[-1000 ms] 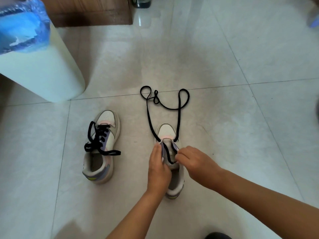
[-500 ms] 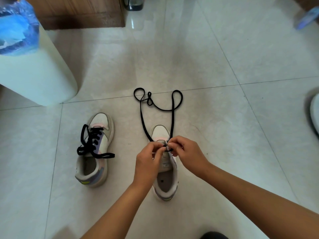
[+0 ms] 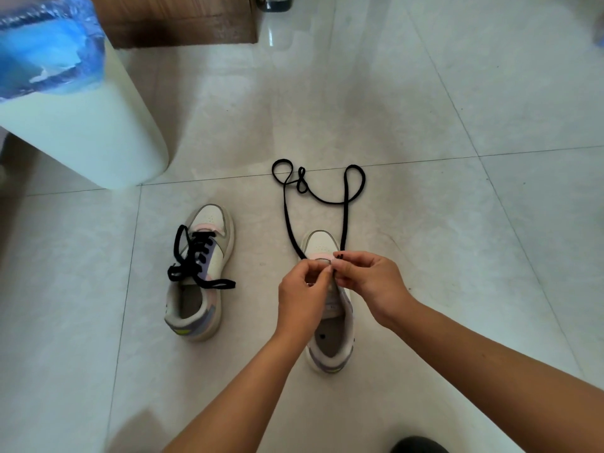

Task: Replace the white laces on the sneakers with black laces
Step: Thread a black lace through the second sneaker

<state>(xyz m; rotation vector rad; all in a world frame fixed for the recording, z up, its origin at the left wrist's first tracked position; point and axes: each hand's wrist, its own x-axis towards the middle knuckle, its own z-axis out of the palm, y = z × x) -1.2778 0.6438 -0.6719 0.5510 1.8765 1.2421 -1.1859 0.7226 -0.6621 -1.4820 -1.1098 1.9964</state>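
Stretching across the whole view: a pale tiled floor (image 3: 457, 125), glossy, crossed by thin grout lines. Standing at the upper left: a white bin (image 3: 81, 132), lined with a blue bag (image 3: 45, 50). Sitting behind it along the top edge: a wooden cabinet (image 3: 183, 21).

Lying left of centre, toe pointing away: the left sneaker (image 3: 202, 276), already carrying a black lace, ends trailing loose across its opening and over the side.

Resting at centre, also toe away: the right sneaker (image 3: 330, 335), partly covered by both hands, heel and toe cap showing.

Reaching in from the bottom edge: two bare forearms, meeting over the right sneaker's tongue.

Hovering above the eyelets: the left hand (image 3: 304, 299), fingers (image 3: 322, 273) curled and pinching at the lace area; exactly what lies between them, impossible to tell.

Meeting it from the other side: the right hand (image 3: 372, 282), fingers (image 3: 346, 261) curled, pinching the lace (image 3: 343, 217) just beside its end, the tip poking out above the thumb.

Running from the fingers forward past the toe cap: both strands of the lace, well apart, looping and crossing on the floor beyond the sneaker, one small twist on the left loop.
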